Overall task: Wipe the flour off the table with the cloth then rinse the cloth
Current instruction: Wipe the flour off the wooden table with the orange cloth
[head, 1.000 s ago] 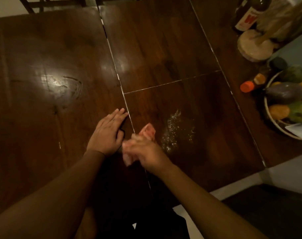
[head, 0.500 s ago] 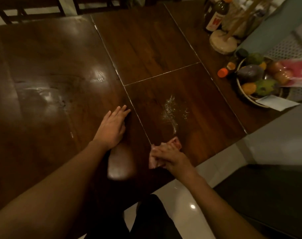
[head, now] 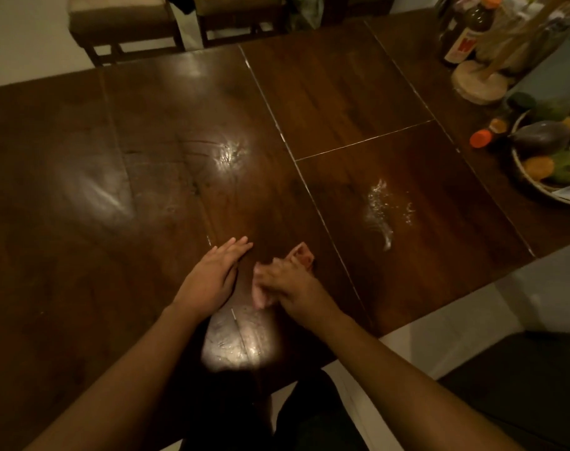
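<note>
Now, cloth: small crumpled pink cloth [head: 301, 252] bunched in the right hand [head: 290, 281], whose fingers curl tightly round it, pressed on the dark wooden table [head: 342, 92] close to its near edge, left of the long seam [head: 329, 229].
Flour: white dusty flour patch [head: 379, 213] right of that seam, apart from the cloth, trailing thinly toward the near edge.
Other hand: left hand [head: 212, 278] lies flat, fingers straight, just beside the right.
Change: a moment ago the cloth sat at the flour's tail; it has since crossed the seam leftward. Flour remains, so wiping looks unfinished.
Writing: dark glass bottle [head: 465, 34] at the far right corner; on its red-and-white label only a large "W" is legible.
</note>
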